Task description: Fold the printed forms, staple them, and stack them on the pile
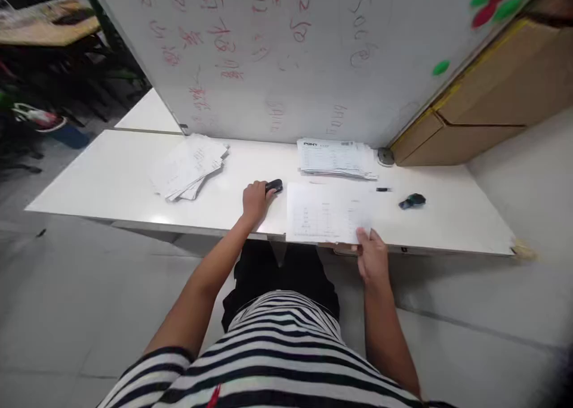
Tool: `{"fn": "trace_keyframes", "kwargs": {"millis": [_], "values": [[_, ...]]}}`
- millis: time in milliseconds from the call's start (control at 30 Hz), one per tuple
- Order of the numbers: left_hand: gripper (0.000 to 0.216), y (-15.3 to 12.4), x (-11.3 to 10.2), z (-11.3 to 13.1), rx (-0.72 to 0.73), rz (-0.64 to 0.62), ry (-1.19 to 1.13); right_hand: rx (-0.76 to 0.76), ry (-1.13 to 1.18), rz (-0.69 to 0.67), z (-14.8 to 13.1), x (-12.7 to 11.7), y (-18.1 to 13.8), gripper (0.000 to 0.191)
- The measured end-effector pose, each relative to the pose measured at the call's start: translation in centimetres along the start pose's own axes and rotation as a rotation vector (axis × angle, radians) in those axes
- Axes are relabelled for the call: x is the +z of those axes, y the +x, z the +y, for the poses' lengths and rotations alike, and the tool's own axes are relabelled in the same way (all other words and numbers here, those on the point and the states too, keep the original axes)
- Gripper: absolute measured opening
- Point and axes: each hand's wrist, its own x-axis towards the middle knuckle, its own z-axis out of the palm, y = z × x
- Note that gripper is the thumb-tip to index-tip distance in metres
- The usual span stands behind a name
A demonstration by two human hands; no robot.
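My left hand [255,201] is closed round a black stapler [274,185] on the white table [120,175]. Just right of it lies a printed sheet of paper [329,211], its near side at the table's front edge. With thumb and fingers my right hand [373,256] pinches the sheet's near right corner. Whether one sheet or more is in that grip, I cannot tell. Behind the sheet rests a stack of printed forms [338,157]. A looser, fanned pile of papers [192,164] lies farther left.
A whiteboard [268,56] with red writing stands along the table's back edge. On the right are a black pen [383,189], a dark wristwatch-like object [412,201] and cardboard boxes [447,139]. A blue bin [69,133] stands on the floor at left.
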Motion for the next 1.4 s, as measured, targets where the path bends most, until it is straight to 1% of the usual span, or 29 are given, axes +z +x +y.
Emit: {"fn": "trace_keyframes", "kwargs": {"millis": [100,200,267,300,333,367,433,467,533,567,633,700,733,767,933,1133,1200,1300,1367,1400], "values": [[0.041,-0.1,-0.2,0.3,0.009,-0.001,-0.038,-0.118,-0.011,0.053,-1.4,1.4,5.2,0.033],[0.040,-0.2,-0.3,0.4,0.053,-0.002,-0.097,-0.303,-0.186,0.116,-3.1,3.1,11.9,0.039],[0.039,-0.3,-0.5,0.4,0.086,-0.011,-0.139,-0.349,-0.401,0.123,-4.1,4.4,16.5,0.046],[0.039,-0.3,-0.5,0.4,0.098,-0.016,-0.156,-0.372,-0.549,0.127,-4.5,5.0,18.5,0.048],[0.039,-0.3,-0.6,0.3,0.106,-0.018,-0.170,-0.432,-0.717,0.141,-4.7,5.6,20.2,0.051],[0.039,-0.3,-0.7,0.3,0.112,-0.017,-0.180,-0.478,-0.885,0.173,-4.8,6.1,21.4,0.057],[0.040,-0.3,-0.8,0.2,0.120,-0.009,-0.195,-0.541,-1.168,0.223,-4.2,6.9,22.6,0.071],[0.041,-0.4,-0.8,0.2,0.122,-0.007,-0.200,-0.563,-1.267,0.235,-3.7,7.0,22.6,0.074],[0.042,-0.4,-0.8,0.2,0.116,-0.010,-0.208,-0.628,-1.391,0.192,-2.5,7.0,21.9,0.068],[0.042,-0.4,-0.8,0.2,0.112,-0.013,-0.210,-0.676,-1.432,0.122,-1.8,6.9,21.4,0.064],[0.043,-0.5,-0.8,0.2,0.105,-0.012,-0.214,-0.740,-1.498,-0.077,-0.6,6.7,20.3,0.058],[0.043,-0.5,-0.8,0.3,0.103,-0.008,-0.220,-0.741,-1.545,-0.259,0.2,6.7,19.7,0.055],[0.043,-0.5,-0.8,0.3,0.103,-0.006,-0.224,-0.734,-1.560,-0.308,0.5,6.9,19.5,0.053],[0.043,-0.5,-0.8,0.3,0.101,-0.006,-0.228,-0.734,-1.569,-0.324,0.8,7.1,19.5,0.050],[0.043,-0.5,-1.0,0.3,0.097,-0.020,-0.229,-0.789,-1.508,-0.262,1.2,9.1,20.1,0.038],[0.043,-0.5,-1.0,0.3,0.090,-0.018,-0.226,-0.683,-1.454,-0.186,1.3,11.2,19.9,0.035],[0.044,-0.5,-0.9,0.3,0.092,-0.006,-0.233,-0.658,-1.457,-0.168,1.4,11.6,19.1,0.037],[0.044,-0.5,-0.9,0.2,0.094,0.001,-0.243,-0.697,-1.487,-0.147,1.5,11.5,17.1,0.045],[0.044,-0.5,-1.0,0.2,0.092,-0.008,-0.246,-0.723,-1.542,-0.180,1.7,11.2,15.5,0.051],[0.044,-0.5,-1.0,0.2,0.091,-0.013,-0.248,-0.700,-1.582,-0.216,1.9,10.9,14.6,0.054]]}}
